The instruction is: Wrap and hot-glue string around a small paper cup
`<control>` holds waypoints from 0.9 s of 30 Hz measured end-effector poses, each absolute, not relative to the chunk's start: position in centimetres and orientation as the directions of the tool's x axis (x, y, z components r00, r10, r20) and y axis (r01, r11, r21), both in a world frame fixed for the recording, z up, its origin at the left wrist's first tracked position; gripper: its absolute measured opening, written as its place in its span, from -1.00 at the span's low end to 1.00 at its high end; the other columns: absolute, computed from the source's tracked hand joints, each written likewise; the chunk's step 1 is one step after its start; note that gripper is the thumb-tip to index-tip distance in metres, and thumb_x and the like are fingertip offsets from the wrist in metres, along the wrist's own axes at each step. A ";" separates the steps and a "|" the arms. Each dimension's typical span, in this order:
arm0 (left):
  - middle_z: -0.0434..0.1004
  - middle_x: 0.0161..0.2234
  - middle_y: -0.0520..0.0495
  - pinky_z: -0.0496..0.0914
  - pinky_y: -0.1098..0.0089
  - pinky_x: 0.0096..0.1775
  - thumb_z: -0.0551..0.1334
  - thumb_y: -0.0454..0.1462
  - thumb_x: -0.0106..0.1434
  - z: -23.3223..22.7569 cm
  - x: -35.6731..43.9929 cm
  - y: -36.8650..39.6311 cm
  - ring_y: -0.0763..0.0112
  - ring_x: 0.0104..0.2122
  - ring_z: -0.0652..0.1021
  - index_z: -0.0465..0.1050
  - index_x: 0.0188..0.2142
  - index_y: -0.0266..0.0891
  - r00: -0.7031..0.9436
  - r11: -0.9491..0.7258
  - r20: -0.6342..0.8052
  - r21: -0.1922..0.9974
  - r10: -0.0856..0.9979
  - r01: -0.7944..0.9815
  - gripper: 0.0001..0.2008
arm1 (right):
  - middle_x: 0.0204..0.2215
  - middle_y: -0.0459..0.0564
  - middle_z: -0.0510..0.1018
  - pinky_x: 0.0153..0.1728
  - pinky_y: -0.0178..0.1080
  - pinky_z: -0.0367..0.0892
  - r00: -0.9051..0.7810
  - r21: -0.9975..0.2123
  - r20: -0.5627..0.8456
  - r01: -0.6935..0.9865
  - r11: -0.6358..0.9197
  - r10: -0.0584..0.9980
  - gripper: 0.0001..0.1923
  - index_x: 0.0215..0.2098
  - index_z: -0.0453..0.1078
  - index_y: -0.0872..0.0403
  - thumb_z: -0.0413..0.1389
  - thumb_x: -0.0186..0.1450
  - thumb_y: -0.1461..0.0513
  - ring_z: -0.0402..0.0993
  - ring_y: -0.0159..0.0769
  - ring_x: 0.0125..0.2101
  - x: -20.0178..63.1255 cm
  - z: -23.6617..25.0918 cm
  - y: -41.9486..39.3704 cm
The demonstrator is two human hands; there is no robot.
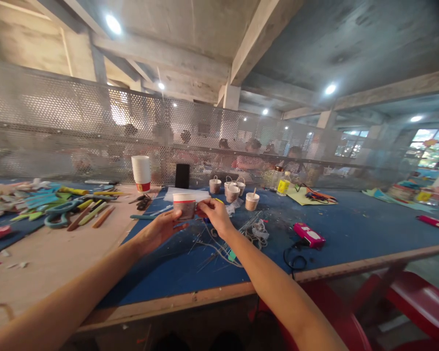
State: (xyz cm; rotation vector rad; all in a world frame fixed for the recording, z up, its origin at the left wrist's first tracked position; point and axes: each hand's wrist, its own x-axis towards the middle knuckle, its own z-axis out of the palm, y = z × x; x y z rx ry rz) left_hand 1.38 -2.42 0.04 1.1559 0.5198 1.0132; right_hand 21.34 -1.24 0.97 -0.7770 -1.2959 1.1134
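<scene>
While both forearms reach out over the near wooden edge of the blue-topped table [351,229], the hands meet above the mat. Left hand [160,229] is cupped under and around a paper cup [184,204], fingers wrapped on its lower wall; cup upright, long axis vertical, mouth up, rim white with a red band. What is inside cannot be told. Right hand [215,214] sits just right of the cup, thumb and forefinger pinched together at the cup's side wall, touching it; what the pinch holds is too small to make out. Left hand is the carrier, right the nearer to the cup's rim.

Below and right of the right hand: a tangle of string and thin wires [223,246]; farther right, a pink device [309,235] with a black cord looped beside it.

Beyond the hands: four small cups with handles [232,191], one with a stick standing in it. Left of the left hand, a stack of paper cups [141,173], scissors, coloured sticks [91,212]. Far back, a perforated metal screen [58,126], people seated behind it.
</scene>
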 end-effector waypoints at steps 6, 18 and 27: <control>0.62 0.06 -0.20 0.47 0.28 -0.01 0.30 -0.24 0.31 -0.2 1.4 -2.0 0.14 0.03 0.59 0.55 0.05 -0.22 0.411 0.028 0.146 0.921 0.900 -0.389 -0.67 | -0.48 -0.09 0.59 -0.24 -0.19 0.48 -0.058 -0.928 0.344 -0.170 0.331 0.937 -0.75 -0.39 0.48 0.08 0.30 0.11 0.07 0.56 -0.26 -0.43 21.4 0.7 -1.0; 0.61 0.07 -0.31 0.43 0.14 0.09 0.44 -0.19 0.14 0.1 2.1 -2.7 -0.02 0.08 0.57 0.57 0.05 -0.28 0.386 -0.027 0.144 0.956 0.911 -0.292 -0.52 | -0.47 -0.09 0.59 -0.29 -0.23 0.50 -0.098 -0.922 0.387 -0.041 0.385 0.917 -0.73 -0.38 0.48 0.07 0.31 0.12 0.05 0.57 -0.25 -0.41 21.1 0.2 -1.0; 0.67 -0.04 -0.27 0.53 0.33 -0.06 0.38 -0.29 0.24 0.3 1.7 -2.3 0.22 -0.15 0.67 0.56 0.03 -0.30 0.299 0.034 0.093 0.918 0.950 -0.395 -0.65 | -0.45 -0.14 0.58 -0.48 -0.34 0.40 -0.190 -0.896 0.420 0.066 0.438 0.887 -0.78 -0.29 0.46 0.05 0.28 0.18 0.11 0.48 -0.41 -0.59 20.9 0.1 -1.5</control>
